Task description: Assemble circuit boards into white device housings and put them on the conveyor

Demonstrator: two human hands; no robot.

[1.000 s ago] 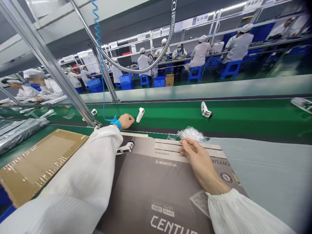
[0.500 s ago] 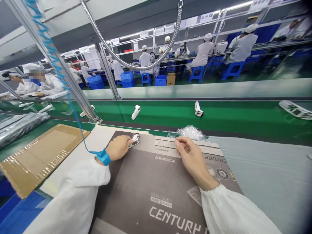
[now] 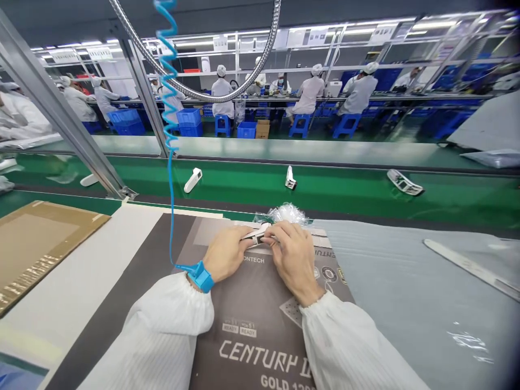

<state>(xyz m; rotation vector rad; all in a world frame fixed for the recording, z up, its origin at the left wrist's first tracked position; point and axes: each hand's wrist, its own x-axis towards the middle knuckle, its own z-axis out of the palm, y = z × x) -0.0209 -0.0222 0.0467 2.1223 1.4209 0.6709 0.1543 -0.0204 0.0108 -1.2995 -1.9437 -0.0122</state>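
A small white plastic part point(image 3: 255, 236) sits between my hands, just above the flat printed carton point(image 3: 247, 346) marked MONTECH and CENTURY. My left hand point(image 3: 225, 254) pinches its left end, and a blue wrist strap point(image 3: 201, 276) circles that wrist. My right hand point(image 3: 292, 260) closes over its right end, with the fingers hiding much of it. Just beyond my fingertips lies a crumpled clear plastic wrap point(image 3: 288, 214) at the carton's far edge.
A green conveyor belt point(image 3: 244, 187) runs across ahead, carrying several white parts point(image 3: 193, 180). A brown cardboard sheet point(image 3: 40, 244) lies left, and a grey mat point(image 3: 406, 292) with a long white strip point(image 3: 467, 265) lies right. Co-workers, blue stools and crates stand beyond.
My left hand has brought the white part from the carton's left side to the middle, and my right hand has moved from the carton's far edge onto it. The view has levelled.
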